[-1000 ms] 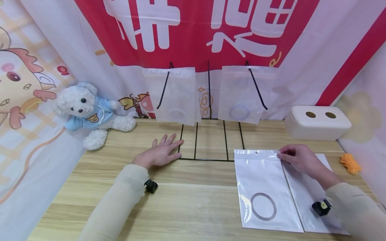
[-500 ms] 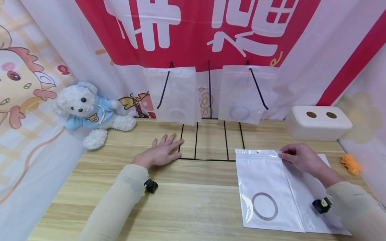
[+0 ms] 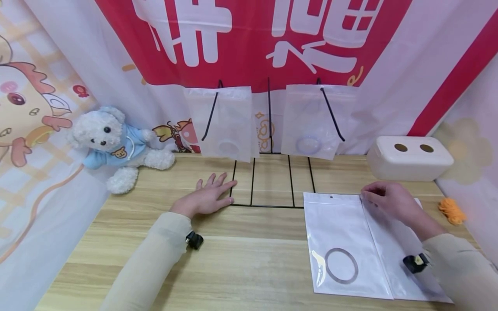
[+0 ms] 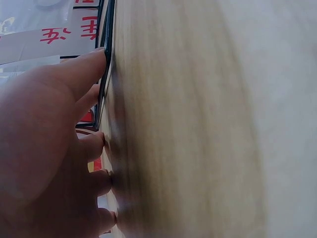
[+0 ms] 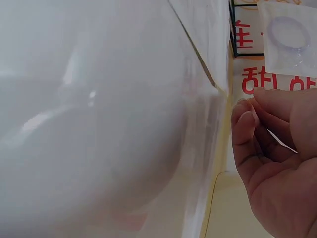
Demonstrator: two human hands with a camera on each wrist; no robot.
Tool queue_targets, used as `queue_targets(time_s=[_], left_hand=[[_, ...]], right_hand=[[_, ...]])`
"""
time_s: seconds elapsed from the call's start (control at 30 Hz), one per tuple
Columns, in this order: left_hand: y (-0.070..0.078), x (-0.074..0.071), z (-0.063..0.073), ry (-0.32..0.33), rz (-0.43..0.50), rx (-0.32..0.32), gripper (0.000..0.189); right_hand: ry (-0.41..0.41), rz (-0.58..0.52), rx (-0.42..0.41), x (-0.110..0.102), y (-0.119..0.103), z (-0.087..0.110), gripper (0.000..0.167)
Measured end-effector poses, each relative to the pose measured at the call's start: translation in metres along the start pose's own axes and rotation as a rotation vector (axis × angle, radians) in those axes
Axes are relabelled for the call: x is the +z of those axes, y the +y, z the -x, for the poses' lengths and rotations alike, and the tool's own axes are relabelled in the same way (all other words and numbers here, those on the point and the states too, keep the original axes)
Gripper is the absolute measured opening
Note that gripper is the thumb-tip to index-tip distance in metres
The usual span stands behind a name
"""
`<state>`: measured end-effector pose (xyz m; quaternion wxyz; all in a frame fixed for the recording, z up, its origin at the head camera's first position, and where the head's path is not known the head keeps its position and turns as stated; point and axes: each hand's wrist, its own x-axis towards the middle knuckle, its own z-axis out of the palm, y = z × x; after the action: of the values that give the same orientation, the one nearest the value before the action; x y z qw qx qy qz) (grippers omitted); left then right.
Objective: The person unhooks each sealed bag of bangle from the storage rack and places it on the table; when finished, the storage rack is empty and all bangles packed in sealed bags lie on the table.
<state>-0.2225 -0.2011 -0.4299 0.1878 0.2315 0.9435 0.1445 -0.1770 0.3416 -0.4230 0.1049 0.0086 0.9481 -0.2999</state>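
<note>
Bear (image 3: 116, 149): white and blue-topped, is sitting at the far left.
Left hand (image 3: 208, 198): is resting released, holding nothing, its fingers spreading over the wooden tabletop (image 3: 241, 268); thumb and forefinger are touching the near left corner of the black rack (image 3: 268, 206). In the left wrist view shadow is darkening the palm.
Left hanging bag (image 3: 233, 121): is hanging from one hook, well apart from both hands; a ring is showing faintly through its cloudy film.
Right hanging bag (image 3: 307, 116): is hanging from the other hook; together the bags are hiding part of the rack's upright frame.
Flat bag (image 3: 342, 229): is lying on the tabletop, its upper left corner covering the rack's near right corner, its upper right corner meeting the right hand's fingertips; glare is washing out its lower left edge.
Right hand (image 3: 393, 201): is keeping its fingers bent at that corner; whether they are pinching film, I cannot tell. In the right wrist view the fingertips are showing just beyond a bag's top edge.
Second bag (image 3: 393, 250): is lying just beside the flat bag, under the right hand and forearm, which are covering much of it.
White box (image 3: 410, 157): is standing behind.
Orange bundle (image 3: 452, 211): is lying at the far right.
</note>
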Motion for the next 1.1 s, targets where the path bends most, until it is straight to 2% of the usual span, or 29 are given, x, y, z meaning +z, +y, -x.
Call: queue_targets(time_s=[0.2, 0.53, 0.87, 1.1], left_hand=[[-0.001, 0.0, 0.0, 0.002, 0.001, 0.0, 0.067], [-0.001, 0.0, 0.0, 0.001, -0.001, 0.0, 0.067], [-0.003, 0.001, 0.0, -0.002, -0.007, -0.002, 0.068], [-0.004, 0.002, -0.001, 0.002, 0.003, 0.008, 0.067]], right_hand=[[0.042, -0.054, -0.027, -0.006, -0.01, 0.0, 0.043], [0.17, -0.13, -0.11, -0.023, -0.037, 0.001, 0.043], [0.308, -0.18, -0.131, -0.043, -0.073, 0.001, 0.049], [0.354, -0.214, -0.132, -0.056, -0.091, -0.004, 0.053]])
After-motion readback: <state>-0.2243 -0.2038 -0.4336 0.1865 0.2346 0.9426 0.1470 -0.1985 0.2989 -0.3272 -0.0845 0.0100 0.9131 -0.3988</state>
